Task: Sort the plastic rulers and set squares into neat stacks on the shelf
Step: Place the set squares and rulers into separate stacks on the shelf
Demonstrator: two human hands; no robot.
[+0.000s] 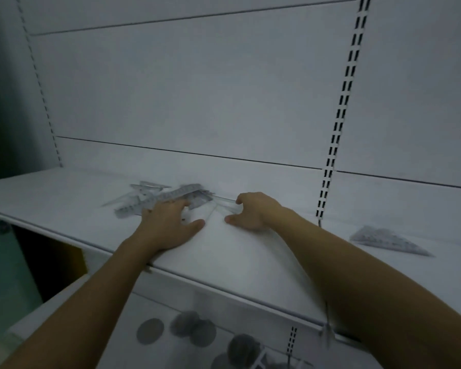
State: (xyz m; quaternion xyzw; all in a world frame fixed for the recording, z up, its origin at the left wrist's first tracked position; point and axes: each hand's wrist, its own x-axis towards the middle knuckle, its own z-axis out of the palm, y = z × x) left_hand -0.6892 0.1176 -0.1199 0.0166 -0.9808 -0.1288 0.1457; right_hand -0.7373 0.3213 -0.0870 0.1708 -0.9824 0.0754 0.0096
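A loose pile of clear plastic rulers and set squares [163, 197] lies on the white shelf [250, 257], left of the middle. My left hand [168, 222] lies flat with its fingers spread on the near edge of the pile. My right hand [253, 210] is curled, and its thumb and fingers pinch a transparent set square [224, 206] that lies between the two hands. A stack of set squares [389, 239] sits apart on the shelf at the far right.
The white back panel [197, 97] rises right behind the pile. A slotted upright [338, 121] runs down the panel at the right. Below the shelf's front edge, a lower shelf holds several dark round things [194, 328].
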